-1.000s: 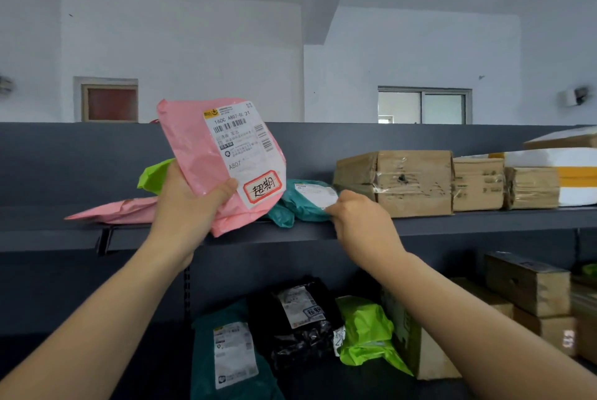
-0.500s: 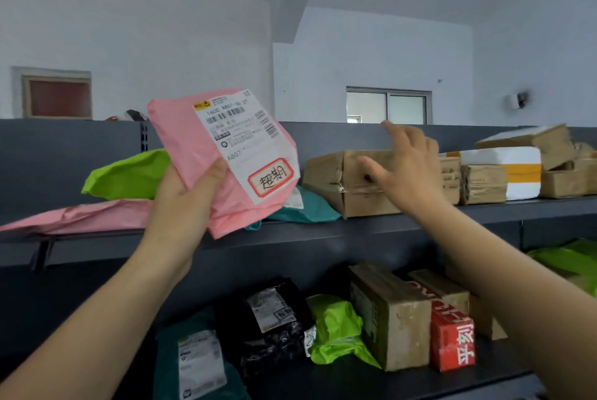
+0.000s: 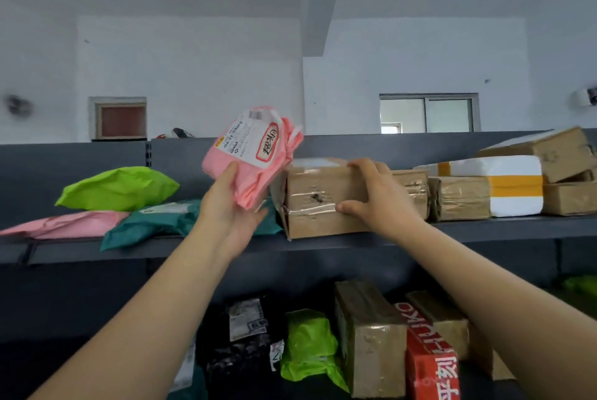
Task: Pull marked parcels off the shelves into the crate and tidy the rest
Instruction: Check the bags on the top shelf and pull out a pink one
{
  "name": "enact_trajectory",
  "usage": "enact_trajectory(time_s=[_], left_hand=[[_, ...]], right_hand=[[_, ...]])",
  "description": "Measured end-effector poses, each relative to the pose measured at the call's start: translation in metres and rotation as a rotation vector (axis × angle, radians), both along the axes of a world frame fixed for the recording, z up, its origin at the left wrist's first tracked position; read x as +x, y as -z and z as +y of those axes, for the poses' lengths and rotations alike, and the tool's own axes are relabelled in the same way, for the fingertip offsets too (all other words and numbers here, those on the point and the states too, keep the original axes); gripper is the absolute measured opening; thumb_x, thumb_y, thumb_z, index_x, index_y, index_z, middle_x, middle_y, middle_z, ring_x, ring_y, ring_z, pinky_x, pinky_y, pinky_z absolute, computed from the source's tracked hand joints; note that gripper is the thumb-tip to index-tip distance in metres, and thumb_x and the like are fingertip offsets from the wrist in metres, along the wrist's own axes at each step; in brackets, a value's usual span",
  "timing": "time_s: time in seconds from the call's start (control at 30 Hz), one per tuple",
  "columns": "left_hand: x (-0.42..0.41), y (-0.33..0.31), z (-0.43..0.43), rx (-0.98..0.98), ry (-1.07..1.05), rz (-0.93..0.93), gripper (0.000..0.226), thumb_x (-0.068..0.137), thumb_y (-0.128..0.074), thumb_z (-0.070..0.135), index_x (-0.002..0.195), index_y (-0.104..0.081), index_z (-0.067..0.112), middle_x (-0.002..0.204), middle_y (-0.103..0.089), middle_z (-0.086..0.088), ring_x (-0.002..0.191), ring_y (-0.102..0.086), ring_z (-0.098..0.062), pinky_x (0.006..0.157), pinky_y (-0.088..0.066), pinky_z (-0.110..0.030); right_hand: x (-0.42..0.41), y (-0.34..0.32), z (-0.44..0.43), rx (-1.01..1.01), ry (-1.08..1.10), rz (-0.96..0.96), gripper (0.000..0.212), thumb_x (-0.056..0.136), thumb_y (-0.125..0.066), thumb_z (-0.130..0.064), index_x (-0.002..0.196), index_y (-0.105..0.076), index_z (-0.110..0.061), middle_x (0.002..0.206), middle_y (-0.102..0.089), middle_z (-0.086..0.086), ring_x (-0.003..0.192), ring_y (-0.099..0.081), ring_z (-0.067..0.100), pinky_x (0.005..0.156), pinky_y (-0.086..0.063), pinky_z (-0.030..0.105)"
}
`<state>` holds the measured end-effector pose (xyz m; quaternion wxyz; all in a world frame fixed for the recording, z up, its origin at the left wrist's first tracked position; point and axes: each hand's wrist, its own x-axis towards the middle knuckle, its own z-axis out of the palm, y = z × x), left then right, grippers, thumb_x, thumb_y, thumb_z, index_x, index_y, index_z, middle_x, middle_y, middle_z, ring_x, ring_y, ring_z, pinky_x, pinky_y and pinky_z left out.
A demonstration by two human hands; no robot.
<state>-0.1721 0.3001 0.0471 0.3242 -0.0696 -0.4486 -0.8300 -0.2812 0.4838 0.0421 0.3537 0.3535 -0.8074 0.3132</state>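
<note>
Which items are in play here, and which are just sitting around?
In play: red-stamped pink parcel, held in left hand; brown box, gripped by right hand.
Lying about: green bag, teal bag, foam box, red carton, all untouched.

Soft, even daylight, brightest at the sliding glass window [image 3: 428, 115] in the white back wall [image 3: 193, 76]. Dim beneath the dark grey metal shelf [image 3: 484, 226]. Faint glare on the taped brown cardboard box [image 3: 310, 202]. Slightly blurs label print on the pink plastic mailer [image 3: 255, 157]. Smears the dark round wall fixture [image 3: 17, 105] at the left edge. Bows straight lines toward the corners.
</note>
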Motion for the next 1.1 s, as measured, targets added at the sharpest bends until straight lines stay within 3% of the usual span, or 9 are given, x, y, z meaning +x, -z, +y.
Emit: enact_trajectory(time_s=[0.1,0.27,0.37,0.43,0.63,0.73,0.83,0.97,1.1], left_hand=[[0.000,0.006,0.015,0.073,-0.005,0.008,0.042,0.098,-0.034,0.038,0.131,-0.054,0.021,0.109,-0.065,-0.007,0.093,-0.059,-0.022,0.087,-0.043,-0.037],[0.009,0.016,0.032,0.114,-0.100,0.026,0.041,0.099,-0.033,0.039,0.132,-0.053,0.025,0.108,-0.067,-0.002,0.076,-0.060,-0.016,0.068,-0.043,-0.030],[0.013,0.018,0.037,0.134,-0.127,0.009,0.042,0.098,-0.033,0.039,0.132,-0.053,0.024,0.120,-0.065,-0.004,0.083,-0.061,-0.020,0.073,-0.045,-0.033],[0.013,0.019,0.041,0.149,-0.152,-0.002,0.040,0.098,-0.035,0.038,0.131,-0.054,0.024,0.115,-0.066,-0.003,0.083,-0.061,-0.019,0.074,-0.045,-0.034],[0.009,0.016,0.051,0.133,-0.251,0.040,0.035,0.099,-0.037,0.033,0.128,-0.054,0.022,0.103,-0.069,0.002,0.074,-0.063,-0.012,0.068,-0.045,-0.030],[0.008,0.012,0.048,0.064,-0.326,0.102,0.030,0.098,-0.041,0.026,0.123,-0.056,0.020,0.121,-0.064,0.000,0.092,-0.063,-0.014,0.069,-0.050,-0.027],[0.001,0.010,0.043,-0.115,-0.398,0.132,0.022,0.097,-0.045,0.022,0.114,-0.059,0.020,0.118,-0.066,0.000,0.106,-0.063,-0.016,0.086,-0.052,-0.032],[-0.013,0.001,0.035,-0.313,-0.526,0.077,0.037,0.095,-0.049,0.030,0.129,-0.053,0.017,0.118,-0.067,0.001,0.106,-0.064,-0.016,0.094,-0.049,-0.039],[-0.030,-0.005,0.032,-0.324,-0.496,0.051,0.030,0.097,-0.047,0.029,0.124,-0.053,0.017,0.111,-0.067,0.003,0.102,-0.064,-0.015,0.094,-0.048,-0.039]], right_hand=[[0.005,0.015,0.007,-0.084,-0.098,0.103,0.065,0.078,-0.074,-0.033,0.133,-0.039,-0.026,0.139,-0.035,0.000,0.117,-0.047,0.023,0.091,-0.041,0.032],[0.009,0.043,0.015,-0.158,-0.169,0.200,0.057,0.076,-0.076,-0.024,0.126,-0.047,-0.021,0.141,-0.031,0.003,0.122,-0.044,0.023,0.090,-0.047,0.036],[0.012,0.052,0.017,-0.166,-0.175,0.220,0.056,0.076,-0.076,-0.024,0.123,-0.045,-0.025,0.141,-0.030,0.004,0.122,-0.042,0.025,0.078,-0.052,0.040],[0.012,0.055,0.016,-0.163,-0.173,0.223,0.058,0.076,-0.076,-0.026,0.122,-0.041,-0.029,0.140,-0.031,0.005,0.121,-0.043,0.025,0.072,-0.053,0.041],[0.009,0.047,0.015,-0.129,-0.153,0.183,0.059,0.082,-0.069,-0.033,0.132,-0.039,-0.029,0.144,-0.026,0.000,0.124,-0.036,0.022,0.081,-0.051,0.039],[0.001,0.033,0.006,-0.107,-0.106,0.186,0.063,0.083,-0.065,-0.040,0.137,-0.034,-0.030,0.144,-0.030,0.000,0.122,-0.038,0.023,0.088,-0.045,0.039],[-0.012,0.016,-0.005,-0.041,-0.006,0.182,0.070,0.085,-0.060,-0.047,0.144,-0.025,-0.031,0.146,-0.034,0.000,0.130,-0.034,0.024,0.101,-0.034,0.040],[-0.029,0.006,-0.012,0.133,0.114,0.131,0.075,0.089,-0.051,-0.052,0.149,-0.011,-0.033,0.154,-0.024,-0.001,0.143,-0.014,0.029,0.114,-0.015,0.052],[-0.043,-0.003,0.002,0.178,0.116,0.122,0.071,0.091,-0.037,-0.061,0.149,-0.005,-0.036,0.158,-0.010,-0.001,0.145,0.001,0.030,0.112,-0.002,0.059]])
